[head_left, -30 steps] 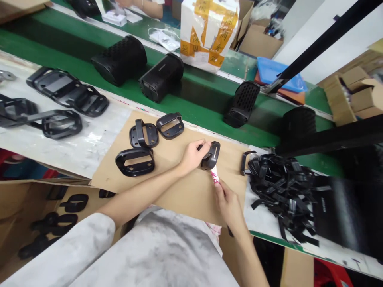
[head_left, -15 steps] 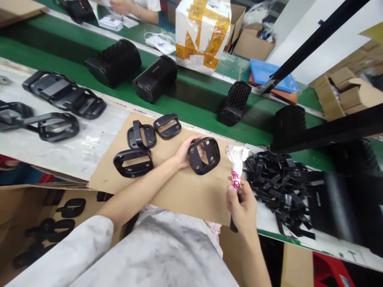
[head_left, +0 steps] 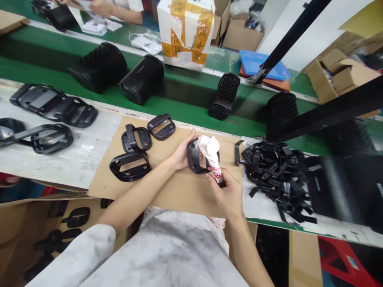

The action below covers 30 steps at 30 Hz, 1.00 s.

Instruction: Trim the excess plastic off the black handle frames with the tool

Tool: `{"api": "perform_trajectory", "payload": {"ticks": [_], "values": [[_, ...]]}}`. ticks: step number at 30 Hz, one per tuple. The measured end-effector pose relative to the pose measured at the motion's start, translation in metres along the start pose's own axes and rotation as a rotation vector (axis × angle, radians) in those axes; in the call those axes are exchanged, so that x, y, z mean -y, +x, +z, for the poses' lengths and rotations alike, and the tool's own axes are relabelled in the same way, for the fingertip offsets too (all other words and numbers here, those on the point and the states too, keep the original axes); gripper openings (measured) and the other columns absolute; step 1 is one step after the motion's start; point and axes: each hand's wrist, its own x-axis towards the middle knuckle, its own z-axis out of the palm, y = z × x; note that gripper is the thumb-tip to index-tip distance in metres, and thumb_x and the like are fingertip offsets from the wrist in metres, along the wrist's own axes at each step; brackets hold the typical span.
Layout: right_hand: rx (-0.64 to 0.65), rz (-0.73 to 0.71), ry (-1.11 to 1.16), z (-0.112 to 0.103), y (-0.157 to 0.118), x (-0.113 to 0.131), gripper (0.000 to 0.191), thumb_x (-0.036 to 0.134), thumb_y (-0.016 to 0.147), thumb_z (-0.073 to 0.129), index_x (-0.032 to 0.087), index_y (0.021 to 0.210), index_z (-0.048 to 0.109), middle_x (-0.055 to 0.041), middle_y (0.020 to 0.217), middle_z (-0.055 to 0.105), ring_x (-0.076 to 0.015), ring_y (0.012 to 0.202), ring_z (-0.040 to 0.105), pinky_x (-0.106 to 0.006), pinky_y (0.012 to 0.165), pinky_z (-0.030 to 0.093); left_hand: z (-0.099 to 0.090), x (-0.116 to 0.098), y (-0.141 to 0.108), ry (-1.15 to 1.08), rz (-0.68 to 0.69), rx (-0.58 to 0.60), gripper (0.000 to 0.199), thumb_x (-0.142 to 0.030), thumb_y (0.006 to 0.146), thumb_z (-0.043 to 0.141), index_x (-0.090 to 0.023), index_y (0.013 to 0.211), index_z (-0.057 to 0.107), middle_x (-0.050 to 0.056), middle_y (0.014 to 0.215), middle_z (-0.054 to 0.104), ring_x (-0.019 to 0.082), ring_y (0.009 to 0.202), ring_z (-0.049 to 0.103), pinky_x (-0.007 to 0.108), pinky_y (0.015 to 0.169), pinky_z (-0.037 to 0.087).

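A black frame-shaped part [head_left: 194,158] with holes is held by its left side in my left hand [head_left: 182,153], above a cardboard sheet [head_left: 179,191]. My right hand [head_left: 226,191] grips the handle of a tool with a white wrapped head [head_left: 209,146] and pink-marked wrapping. The wrapped head overlaps the right part of the frame; whether they touch cannot be told. Left of my hands lie similar black parts: one at the lower left [head_left: 130,165], one above it [head_left: 136,138] and another [head_left: 161,126] farther back.
A pile of black strips [head_left: 278,171] lies on the right. Black speaker-like units [head_left: 142,79] stand on the green belt [head_left: 185,107], with a taped white box [head_left: 187,36] behind. More frames [head_left: 50,103] are at the left. Another person's hand [head_left: 101,8] shows at the top left.
My right hand has brought the wrapped tool leftward over the held black frame. My left hand still holds the frame. The whole view has shifted slightly.
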Motion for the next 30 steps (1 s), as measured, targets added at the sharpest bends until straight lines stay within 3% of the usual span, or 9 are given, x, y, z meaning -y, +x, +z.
{"api": "perform_trajectory", "payload": {"ticks": [3,5,6,8,11,16,21,26,30], "values": [[-0.058,0.168,0.151,0.002,0.004,-0.003,0.031,0.048,0.088,0.075,0.018,0.091,0.071,0.0038,0.062,0.054,-0.0106,0.053,0.044,-0.023,0.049,0.036,0.006,0.001,-0.008,0.391,0.312,-0.084,0.05,-0.068,0.091,0.06,-0.022,0.11,0.064,0.008,0.108,0.068,0.023,0.103,0.065,0.037,0.093,0.053],[-0.056,0.32,0.36,0.003,0.007,-0.006,0.037,0.054,0.085,0.077,0.02,0.092,0.067,0.008,0.053,0.045,-0.0089,0.043,0.035,-0.022,0.041,0.031,0.007,0.0,-0.015,0.73,0.526,-0.084,0.044,-0.063,0.093,0.061,-0.021,0.108,0.066,0.01,0.125,0.062,0.025,0.122,0.057,0.039,0.107,0.045],[-0.045,0.382,0.469,0.003,0.009,-0.007,0.039,0.056,0.084,0.077,0.021,0.093,0.064,0.0104,0.049,0.04,-0.0079,0.039,0.03,-0.022,0.037,0.027,0.008,-0.001,-0.019,0.864,0.57,-0.026,0.043,-0.061,0.095,0.058,-0.02,0.1,0.068,0.011,0.124,0.062,0.025,0.121,0.057,0.038,0.108,0.043],[-0.031,0.451,0.638,0.002,0.015,-0.008,0.041,0.057,0.082,0.079,0.023,0.095,0.059,0.014,0.046,0.033,-0.0063,0.035,0.023,-0.02,0.032,0.021,0.008,0.0,-0.024,1.003,0.513,0.157,0.048,-0.06,0.1,0.049,-0.018,0.083,0.065,0.008,0.101,0.065,0.021,0.1,0.061,0.034,0.095,0.046],[-0.048,0.453,0.714,-0.004,0.021,-0.007,0.045,0.057,0.08,0.082,0.023,0.096,0.057,0.0154,0.049,0.03,-0.0044,0.035,0.02,-0.017,0.031,0.019,0.009,0.004,-0.025,0.989,0.352,0.266,0.051,-0.062,0.099,0.05,-0.017,0.075,0.057,-0.001,0.07,0.052,0.014,0.068,0.048,0.028,0.07,0.04],[-0.037,0.414,0.572,-0.016,0.016,-0.015,0.049,0.061,0.092,0.065,0.024,0.122,0.055,0.0106,0.062,0.05,-0.005,0.037,0.03,-0.016,0.032,0.025,0.008,0.004,-0.014,0.701,0.387,0.024,0.051,-0.06,0.095,0.056,-0.019,0.068,0.045,-0.004,0.065,0.039,0.011,0.063,0.036,0.026,0.063,0.031],[0.142,0.422,0.426,-0.018,0.005,-0.029,0.057,0.062,0.091,0.065,0.018,0.128,0.061,0.0059,0.071,0.053,-0.0063,0.04,0.039,-0.019,0.032,0.028,0.003,-0.001,-0.008,0.674,0.447,-0.079,0.053,-0.061,0.09,0.062,-0.019,0.064,0.044,-0.004,0.063,0.037,0.011,0.063,0.034,0.026,0.063,0.03],[-0.069,0.317,0.353,-0.01,0.004,-0.03,0.052,0.059,0.098,0.057,0.02,0.132,0.064,0.0052,0.07,0.049,-0.0076,0.045,0.04,-0.02,0.038,0.034,0.005,0.006,-0.007,0.702,0.476,-0.119,0.052,-0.062,0.093,0.058,-0.018,0.067,0.049,-0.003,0.065,0.042,0.012,0.065,0.037,0.026,0.065,0.031],[0.251,0.317,0.218,-0.017,0.007,-0.036,0.061,0.06,0.098,0.056,0.015,0.138,0.064,0.005,0.064,0.047,-0.0106,0.046,0.04,-0.022,0.039,0.033,0.005,0.009,-0.006,0.72,0.483,-0.139,0.052,-0.062,0.094,0.056,-0.018,0.067,0.049,-0.003,0.065,0.043,0.012,0.064,0.037,0.026,0.064,0.03]]}}
